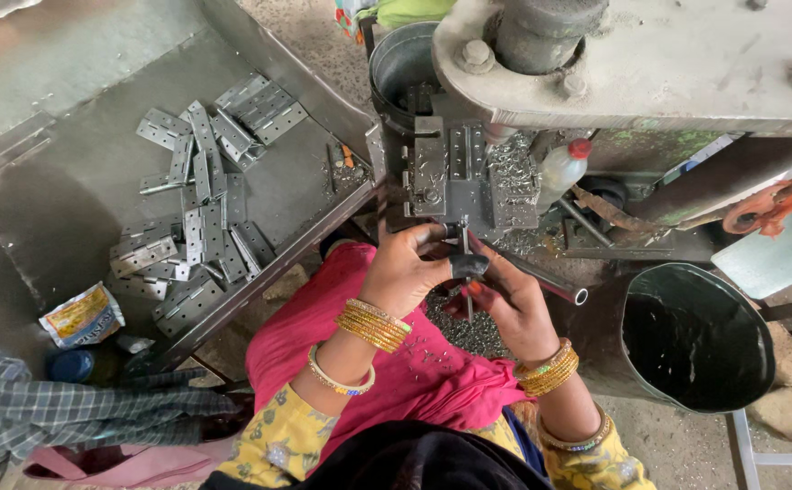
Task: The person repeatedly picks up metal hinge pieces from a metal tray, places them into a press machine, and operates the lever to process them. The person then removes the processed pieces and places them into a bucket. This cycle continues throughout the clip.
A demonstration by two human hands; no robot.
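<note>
My left hand [405, 269] and my right hand [505, 298] meet just below the die block [455, 177] of a press machine. Together they pinch a thin metal pin [467, 272] that stands upright between the fingers. A dark cap covers one left fingertip [469, 265]. Both wrists wear gold bangles. Metal shavings lie on the pink cloth [414, 363] on my lap and around the die. A hinge plate [467, 152] rests in the die.
A metal tray [69, 209] on the left holds several steel hinge plates [201, 209]. A dark bucket [695, 336] stands at the right, another bucket [400, 59] behind the machine. A small bottle with a red cap [564, 168] leans by the die. A packet [81, 315] lies at the tray's corner.
</note>
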